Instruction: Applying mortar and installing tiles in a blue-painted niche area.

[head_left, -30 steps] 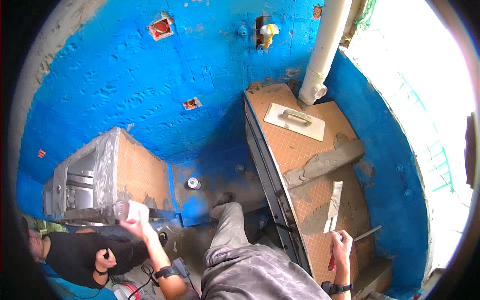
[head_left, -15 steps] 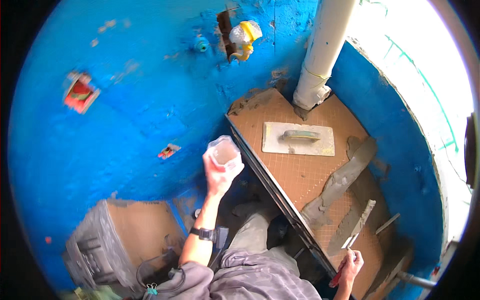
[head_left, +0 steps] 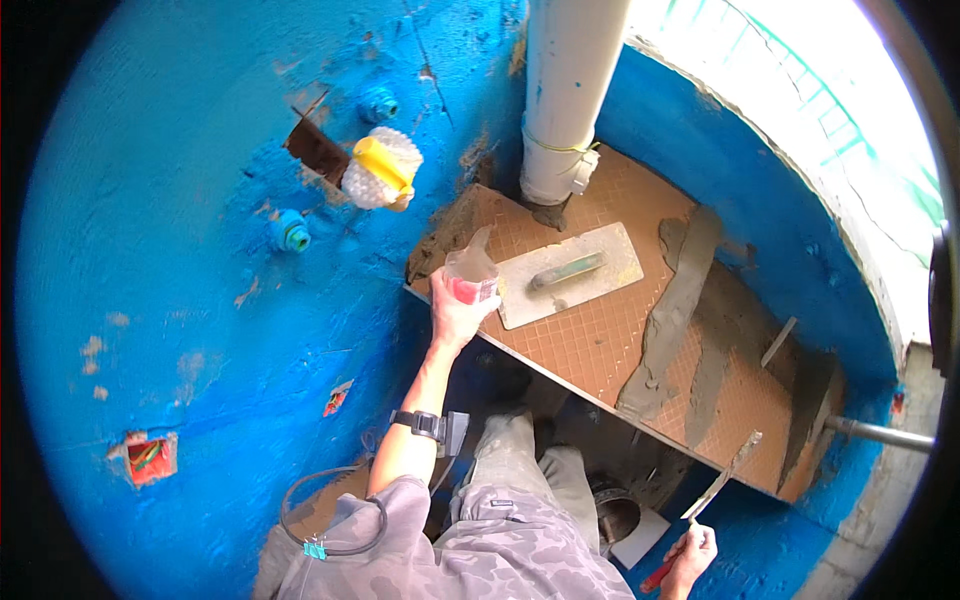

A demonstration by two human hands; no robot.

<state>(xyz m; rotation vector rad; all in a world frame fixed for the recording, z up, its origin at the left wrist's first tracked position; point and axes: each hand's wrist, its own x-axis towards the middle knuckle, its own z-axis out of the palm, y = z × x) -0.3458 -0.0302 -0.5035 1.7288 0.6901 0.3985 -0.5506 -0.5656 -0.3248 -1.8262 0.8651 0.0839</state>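
My left hand [head_left: 452,320] holds a translucent plastic cup [head_left: 472,262] with a red patch, over the far-left part of a tiled brown platform [head_left: 620,360]. Just right of it lies a rectangular float [head_left: 528,303] with a handle. My right hand [head_left: 690,553] is closed on the red handle of a long, thin metal scraper [head_left: 720,480], low by the platform's front edge; mortar is smeared on the blade. Wet grey mortar [head_left: 668,320] runs in strips across the tiles.
A blue wall [head_left: 180,250] has fittings, open boxes and a bubble-wrapped yellow piece [head_left: 383,165]. A white pipe [head_left: 565,90] stands behind the platform. A metal bar [head_left: 880,432] juts at right. A dark bucket [head_left: 616,517] sits below, near my legs; a bright opening is upper right.
My view has turned toward the platform and pipe; the cabinet and co-worker have left view. My left hand has moved up with the cup to the platform's edge, beside the float.
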